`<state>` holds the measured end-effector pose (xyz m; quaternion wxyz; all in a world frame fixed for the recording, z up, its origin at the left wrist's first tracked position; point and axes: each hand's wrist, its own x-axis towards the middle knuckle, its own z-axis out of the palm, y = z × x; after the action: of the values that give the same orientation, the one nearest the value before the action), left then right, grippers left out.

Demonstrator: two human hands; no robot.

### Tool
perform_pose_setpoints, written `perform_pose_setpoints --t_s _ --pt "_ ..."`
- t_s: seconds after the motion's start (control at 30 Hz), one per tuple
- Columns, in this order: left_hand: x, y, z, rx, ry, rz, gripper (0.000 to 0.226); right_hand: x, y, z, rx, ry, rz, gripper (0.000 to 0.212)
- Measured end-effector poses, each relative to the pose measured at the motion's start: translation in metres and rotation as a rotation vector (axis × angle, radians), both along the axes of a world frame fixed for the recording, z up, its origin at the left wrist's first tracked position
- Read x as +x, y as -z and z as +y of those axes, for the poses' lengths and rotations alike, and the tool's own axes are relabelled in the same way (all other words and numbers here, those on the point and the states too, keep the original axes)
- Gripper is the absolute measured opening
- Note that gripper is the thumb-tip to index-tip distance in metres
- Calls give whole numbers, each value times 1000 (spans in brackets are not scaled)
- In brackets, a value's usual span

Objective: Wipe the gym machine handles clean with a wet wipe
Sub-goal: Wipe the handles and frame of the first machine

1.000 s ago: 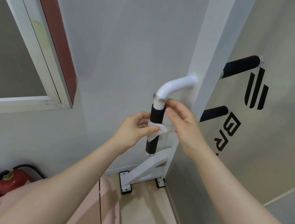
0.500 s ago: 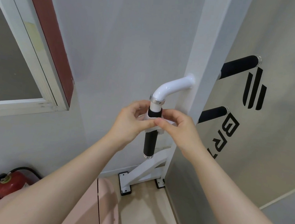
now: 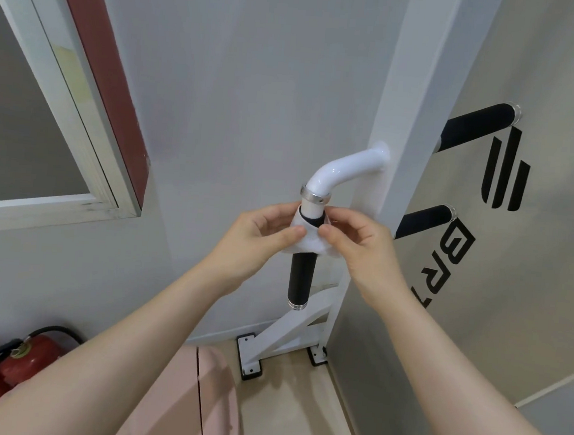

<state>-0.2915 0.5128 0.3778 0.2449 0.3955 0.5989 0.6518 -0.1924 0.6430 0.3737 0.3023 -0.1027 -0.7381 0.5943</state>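
Wipe point(image 3: 305, 244), white and crumpled, wraps the black foam handle point(image 3: 302, 277) near its top; left hand point(image 3: 260, 235) and right hand point(image 3: 359, 245) both pinch it.

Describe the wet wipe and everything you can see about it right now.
The wet wipe is a small white sheet, thin and soft-looking, wrapped round the upper part of the black handle grip, just below the silver collar. It is bunched and creased at the front, where its edges meet. The left hand pinches it from one side and the right hand from the other, thumbs nearly meeting. The grip below the wipe is bare. Whether it is damp cannot be told.
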Motion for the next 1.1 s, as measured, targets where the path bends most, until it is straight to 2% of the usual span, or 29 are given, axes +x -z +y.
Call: perform_pose_setpoints --t_s 0.13,0.23,0.4,0.5,0.6,0.7,0.77,0.83,0.97,1.03,1.1 --pt "-3 -7 7 0 -40 69 25 0 -6 -4 113 76 60 28" --pt "-5 -2 9 0 -42 70 24 0 5 -5 139 94 -46 30" --pt "-8 25 4 -131 -11 110 20 2 22 -8 101 79 -207 25" --pt "-11 13 8 -58 -29 98 25 0 2 -6 78 119 -114 25" --pt "-12 3 15 0 -5 82 28 -3 -16 -4 197 64 -128 24" --pt "-14 20 15 -68 -35 163 29 2 -29 -4 103 -31 -65 18" --pt "-15 39 13 -168 -47 245 28 4 -36 -3 75 0 -26 13" --pt "-13 51 11 -222 -49 234 27 0 -37 -3 94 21 -31 14" --pt "-9 27 18 -55 -85 103 28 -7 -31 -7 119 2 -58 23" --pt "-13 14 22 6 -94 147 27 -10 -26 -6 132 -10 -77 26" --pt "-17 21 20 -53 -83 245 28 -12 -22 -5 131 8 -71 25"
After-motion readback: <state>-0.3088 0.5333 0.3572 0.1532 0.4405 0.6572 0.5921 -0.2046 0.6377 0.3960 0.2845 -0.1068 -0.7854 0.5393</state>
